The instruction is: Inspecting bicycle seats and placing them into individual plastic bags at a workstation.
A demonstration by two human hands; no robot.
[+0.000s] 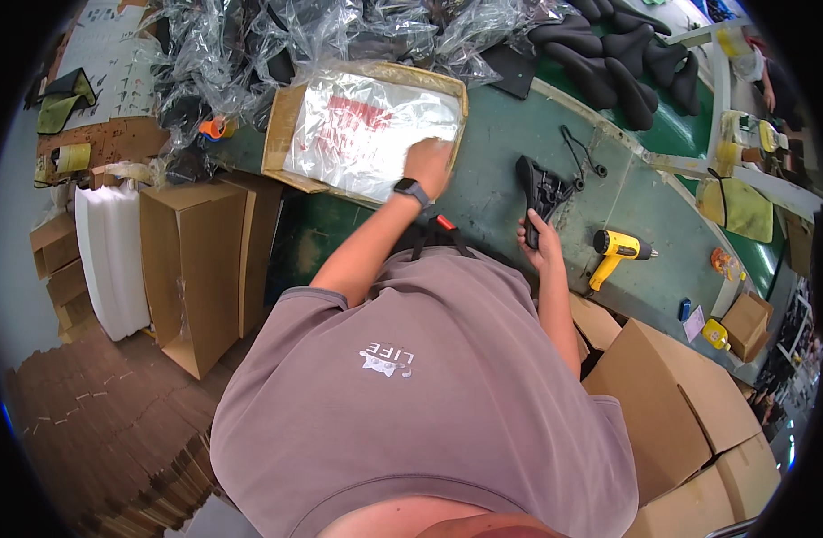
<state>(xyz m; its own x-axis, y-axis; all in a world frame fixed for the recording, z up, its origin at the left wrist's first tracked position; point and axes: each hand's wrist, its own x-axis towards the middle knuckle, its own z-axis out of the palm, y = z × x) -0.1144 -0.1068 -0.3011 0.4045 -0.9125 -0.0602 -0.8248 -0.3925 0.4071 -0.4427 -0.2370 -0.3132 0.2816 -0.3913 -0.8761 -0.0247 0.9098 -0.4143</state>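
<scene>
My right hand [542, 244] is closed around the narrow end of a black bicycle saddle [546, 190]. The saddle is turned so that its ribbed underside and rails show. At the right end of an open cardboard box [277, 143], my left hand [429, 167] rests over a stack of clear plastic bags [339, 134] with red print. Glare and blur hide the fingers of that hand, so whether they grip a bag cannot be made out. A black wrench-like tool [583, 152] lies just beyond the saddle.
A yellow heat gun [616, 255] lies on the green table [492, 202] to the right. Plastic-wrapped saddles [339, 31] crowd the far side, with bare black saddles [609, 67] farther right. Cardboard boxes [667, 394] stand at lower right, other cartons [196, 260] at left.
</scene>
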